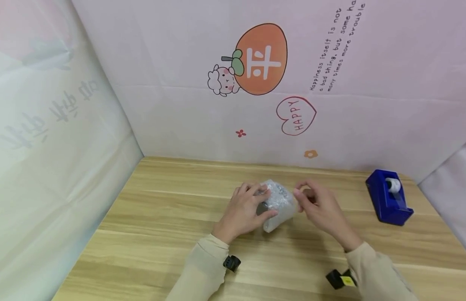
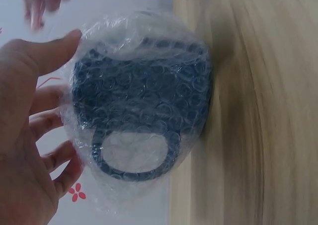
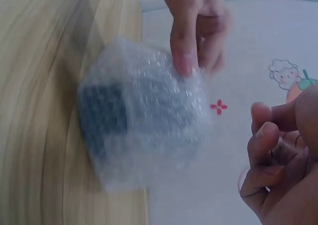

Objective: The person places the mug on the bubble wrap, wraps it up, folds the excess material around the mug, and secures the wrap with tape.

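A dark mug (image 2: 144, 91) in clear bubble wrap (image 1: 281, 200) is on the wooden table; its handle shows through the plastic in the left wrist view. My left hand (image 1: 246, 209) holds the bundle, thumb on one side and fingers spread over the other. Just right of the wrap, my right hand (image 1: 317, 205) has its fingers curled, with thumb and index fingertips close together. The right wrist view shows this hand (image 3: 285, 160) apart from the bundle. Whether something thin and clear is between its fingertips, I cannot tell.
A blue tape dispenser (image 1: 389, 200) with a roll of tape (image 1: 394, 185) stands at the table's right. Printed white cloth (image 1: 180, 117) hangs behind the wooden table (image 1: 161, 217) and along its sides. A small black camera (image 1: 231, 263) is on the left wrist.
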Tool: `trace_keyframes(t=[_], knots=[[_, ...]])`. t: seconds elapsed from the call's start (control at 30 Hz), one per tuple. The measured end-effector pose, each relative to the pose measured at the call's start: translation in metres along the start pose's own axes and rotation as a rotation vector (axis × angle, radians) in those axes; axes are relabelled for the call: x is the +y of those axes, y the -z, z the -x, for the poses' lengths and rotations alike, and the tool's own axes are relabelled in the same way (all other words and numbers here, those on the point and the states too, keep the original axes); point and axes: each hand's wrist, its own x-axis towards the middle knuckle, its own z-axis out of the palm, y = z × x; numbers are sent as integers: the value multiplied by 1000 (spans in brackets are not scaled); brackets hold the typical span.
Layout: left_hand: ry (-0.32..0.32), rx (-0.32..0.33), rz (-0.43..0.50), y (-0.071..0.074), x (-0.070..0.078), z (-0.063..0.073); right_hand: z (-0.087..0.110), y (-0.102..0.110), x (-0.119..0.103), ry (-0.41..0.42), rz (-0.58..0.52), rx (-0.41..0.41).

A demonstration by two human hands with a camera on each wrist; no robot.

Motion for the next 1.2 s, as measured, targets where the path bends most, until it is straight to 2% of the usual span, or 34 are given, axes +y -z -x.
trace_keyframes(t=[0.1, 0.27, 0.53, 0.73, 0.9, 1.07, 1.2], knots=[[-3, 15, -13, -2, 2, -1, -14, -15, -2, -46, 9, -41], [-9, 18, 9, -4, 3, -1, -34, -30, 0, -121, 92, -76], [-21, 76, 68, -6, 2, 0, -49, -41, 3, -176, 280, -120], [-29, 114, 115, -4, 2, 1, -57, -36, -4, -313, 398, -159], [-10, 102, 135, -5, 3, 1, -60, -33, -12, -410, 457, -207], [8, 96, 128, -6, 2, 2, -63, -28, -17, -449, 508, -292], [20, 98, 120, -6, 2, 3, -61, -21, -11, -442, 432, -365]])
